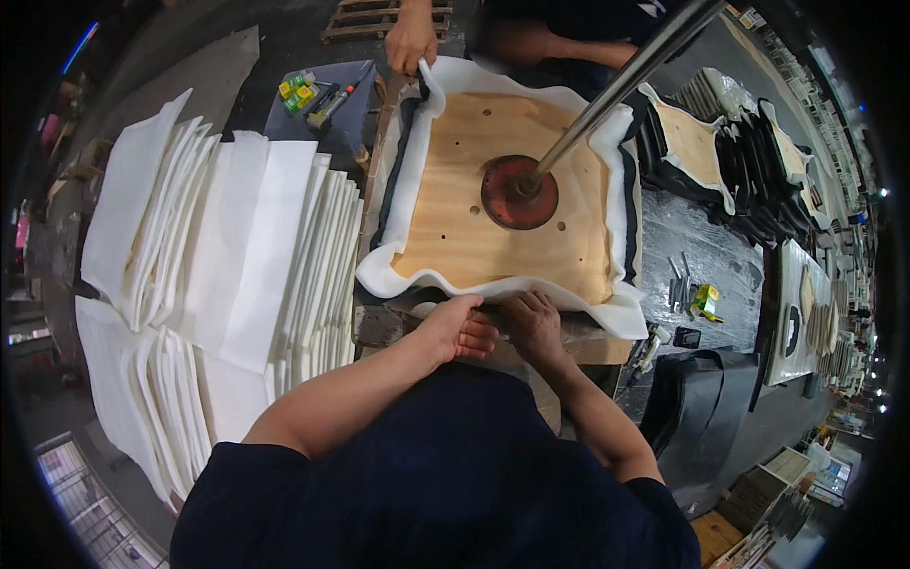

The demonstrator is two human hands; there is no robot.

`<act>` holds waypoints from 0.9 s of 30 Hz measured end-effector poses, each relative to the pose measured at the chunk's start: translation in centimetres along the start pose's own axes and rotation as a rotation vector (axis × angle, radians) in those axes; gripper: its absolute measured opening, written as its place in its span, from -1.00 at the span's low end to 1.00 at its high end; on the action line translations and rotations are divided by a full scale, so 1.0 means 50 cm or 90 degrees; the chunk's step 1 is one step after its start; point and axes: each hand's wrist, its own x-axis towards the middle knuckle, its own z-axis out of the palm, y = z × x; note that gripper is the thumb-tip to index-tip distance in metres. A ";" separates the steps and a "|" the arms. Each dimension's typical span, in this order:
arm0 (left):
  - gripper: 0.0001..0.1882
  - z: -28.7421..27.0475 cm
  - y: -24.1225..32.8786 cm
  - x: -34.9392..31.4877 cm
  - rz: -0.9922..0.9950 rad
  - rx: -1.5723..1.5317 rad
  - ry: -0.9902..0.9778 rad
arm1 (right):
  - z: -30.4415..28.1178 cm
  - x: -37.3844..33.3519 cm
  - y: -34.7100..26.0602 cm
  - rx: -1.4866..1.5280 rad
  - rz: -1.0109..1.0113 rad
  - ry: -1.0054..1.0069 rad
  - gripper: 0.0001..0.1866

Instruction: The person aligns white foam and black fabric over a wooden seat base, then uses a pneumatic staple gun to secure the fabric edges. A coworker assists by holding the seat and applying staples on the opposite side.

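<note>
A square wooden board (441, 190) lies on thick white padding (398, 275), with a black cover (431, 296) showing beneath it. A round red press plate (493, 190) on a metal rod bears down on the board's middle. At the near edge, my left hand (460, 330) has its thumb at the black cover and its fingers loosely curled. Just to its right, my right hand (533, 324) is closed at the same edge, its fingertips partly hidden against the cover. At the far left corner another person's hand (410, 43) grips the raised padding.
Stacks of folded white padding sheets (251, 218) stand at my left. Behind them a grey bin (355, 85) holds small boxes and tools. On my right, a plastic-wrapped surface (725, 247) carries loose tools and a small yellow-green box (705, 302). Padded boards (690, 142) are piled beyond it.
</note>
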 end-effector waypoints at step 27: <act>-0.40 0.060 -0.080 0.045 0.353 0.047 0.111 | -0.002 -0.025 0.039 0.089 0.066 0.010 -0.90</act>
